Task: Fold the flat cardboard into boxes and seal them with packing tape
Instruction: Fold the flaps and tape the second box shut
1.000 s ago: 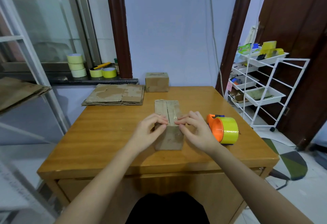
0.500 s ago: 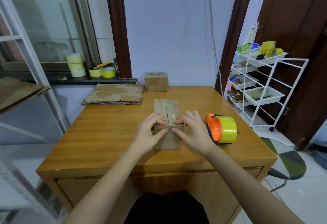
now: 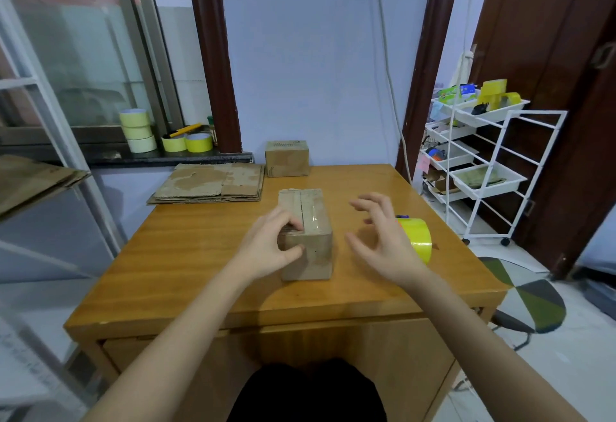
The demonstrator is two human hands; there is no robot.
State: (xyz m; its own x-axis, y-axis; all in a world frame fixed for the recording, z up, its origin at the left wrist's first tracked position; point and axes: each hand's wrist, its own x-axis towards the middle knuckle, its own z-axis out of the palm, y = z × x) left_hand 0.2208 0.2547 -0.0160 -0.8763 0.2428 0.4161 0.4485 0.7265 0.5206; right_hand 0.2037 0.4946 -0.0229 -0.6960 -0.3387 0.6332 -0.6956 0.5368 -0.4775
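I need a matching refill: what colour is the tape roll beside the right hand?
Bright yellow tape roll, seen in the head view, partly hidden behind the right hand.

Soft, even daylight falls from the window (image 3: 83,54) on my left, and the room is bright without glare. My arms cast faint shadows on the surface (image 3: 200,255). My right hand (image 3: 383,241) is motion-blurred. Straight lines bow towards the frame edges.

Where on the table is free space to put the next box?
Free: the left part of the table, between the flat cardboard and the near edge. Crowded: the right side, with the right hand and tape roll.
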